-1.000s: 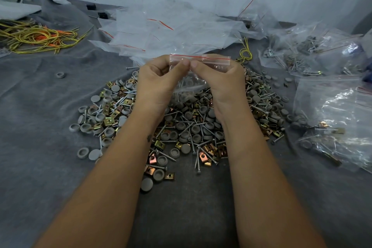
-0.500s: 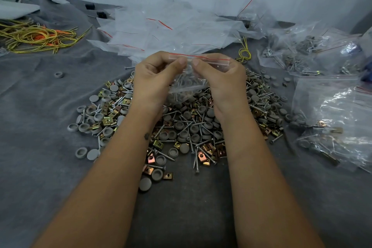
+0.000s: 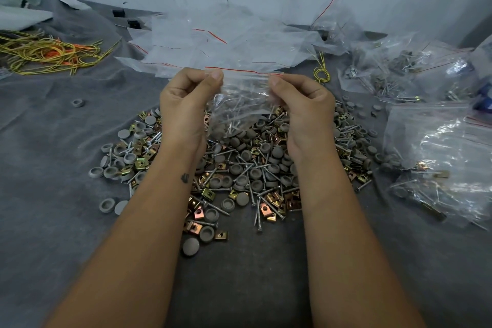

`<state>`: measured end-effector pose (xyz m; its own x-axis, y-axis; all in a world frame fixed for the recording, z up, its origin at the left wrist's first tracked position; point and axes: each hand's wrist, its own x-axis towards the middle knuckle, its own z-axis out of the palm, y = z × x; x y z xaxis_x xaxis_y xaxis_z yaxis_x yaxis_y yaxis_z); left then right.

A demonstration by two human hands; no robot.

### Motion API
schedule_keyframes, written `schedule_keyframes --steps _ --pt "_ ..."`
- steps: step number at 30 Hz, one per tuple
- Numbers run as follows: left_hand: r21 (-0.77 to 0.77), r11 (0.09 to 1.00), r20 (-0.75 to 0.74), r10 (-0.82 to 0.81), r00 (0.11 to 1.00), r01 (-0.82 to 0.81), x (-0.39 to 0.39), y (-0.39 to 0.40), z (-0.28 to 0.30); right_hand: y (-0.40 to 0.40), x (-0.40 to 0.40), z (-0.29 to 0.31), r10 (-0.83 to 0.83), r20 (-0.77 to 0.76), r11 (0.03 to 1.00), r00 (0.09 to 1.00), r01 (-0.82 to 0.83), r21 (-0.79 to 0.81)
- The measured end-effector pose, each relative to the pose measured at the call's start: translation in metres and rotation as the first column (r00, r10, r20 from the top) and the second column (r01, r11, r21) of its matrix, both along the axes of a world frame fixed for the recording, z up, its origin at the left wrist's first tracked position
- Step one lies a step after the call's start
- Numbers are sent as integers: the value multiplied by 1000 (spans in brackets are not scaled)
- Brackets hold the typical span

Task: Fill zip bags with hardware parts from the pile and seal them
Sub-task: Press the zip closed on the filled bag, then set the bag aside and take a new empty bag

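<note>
Grey-clothed counter point(image 3: 53, 221), big pile point(image 3: 253, 168) of screws, caps and clips underneath. Zip bag point(image 3: 239, 104) hangs loaded above it, left hand point(image 3: 183, 106) and right hand point(image 3: 303, 109) each pinching the red-lined top. Miss a stretch of zip and parts likely spill. Empty bags point(image 3: 213, 42) crowd behind, filled bags point(image 3: 439, 146) to the right.

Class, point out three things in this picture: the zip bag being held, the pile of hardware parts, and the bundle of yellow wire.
zip bag point(image 3: 239, 104): head view, on its clear middle between both hands.
pile of hardware parts point(image 3: 247, 176): head view, on its centre.
bundle of yellow wire point(image 3: 45, 54): head view, on its tangled middle.
</note>
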<state>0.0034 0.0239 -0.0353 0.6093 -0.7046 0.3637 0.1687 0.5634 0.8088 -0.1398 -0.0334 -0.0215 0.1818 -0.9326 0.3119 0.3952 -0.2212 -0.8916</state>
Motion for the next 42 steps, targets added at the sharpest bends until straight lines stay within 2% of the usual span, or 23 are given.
schedule_keyframes --steps 5,7,9,11,13,14,17,20,22,24,26,29,32,33,35,36,38,39,40,42 --pt "-14 999 -55 -52 997 51 1 4 2 1 3 -2 -4 13 1000 1000 4 -13" --pt "-43 996 -103 -76 992 71 3 5 3 0 4 -2 58 -2 998 998 -58 -4" --pt "-60 997 -139 -64 988 56 4 8 5 0 2 -1 173 -65 985 983 -174 -18" --pt "-48 999 -148 -33 988 26 4 11 7 4 5 -2 219 -206 969 954 -238 -68" --pt "12 1000 -104 4 995 -3 1 14 10 8 11 -3 122 -325 977 938 -171 -128" --pt "54 999 -66 7 998 -4 -2 16 11 10 13 -2 74 -320 984 944 -122 -130" --pt "192 975 119 -141 983 117 -11 21 17 12 7 11 -20 -190 995 982 1 -98" --pt "329 927 316 -287 904 180 -32 15 26 12 -12 31 -92 -50 993 995 88 -72" --pt "369 917 390 -300 871 151 -54 7 34 11 -30 41 -210 -36 977 977 208 -43" --pt "379 910 401 -326 856 169 -80 -1 38 8 -54 46 -344 -40 939 938 345 15" --pt "392 892 374 -377 848 224 -109 -8 40 5 -84 47 -484 -98 868 870 491 70" --pt "429 852 344 -460 818 299 -153 -20 35 -1 -129 45 -646 -216 742 732 669 51" --pt "469 830 401 -506 764 303 -184 -25 24 -6 -161 39 -654 -464 692 598 720 -49" --pt "475 828 436 -515 738 298 -190 -25 21 -8 -169 36 -615 -597 694 515 712 -101" --pt "496 825 501 -528 686 272 -194 -23 15 -8 -178 31 -537 -792 681 289 703 -205" --pt "504 821 513 -534 672 268 -194 -23 12 -7 -177 31 -533 -829 652 167 706 -277" --pt "515 815 507 -540 672 266 -188 -23 10 -2 -164 35 -587 -809 562 -40 698 -443" --pt "520 816 508 -533 677 253 -183 -22 12 -1 -153 36 -637 -767 535 -84 668 -518" --pt "515 826 526 -515 677 228 -176 -22 14 0 -139 36 -689 -721 534 -71 623 -572" --pt "461 872 594 -442 672 166 -158 -22 20 1 -109 34 -733 -678 600 58 524 -604"
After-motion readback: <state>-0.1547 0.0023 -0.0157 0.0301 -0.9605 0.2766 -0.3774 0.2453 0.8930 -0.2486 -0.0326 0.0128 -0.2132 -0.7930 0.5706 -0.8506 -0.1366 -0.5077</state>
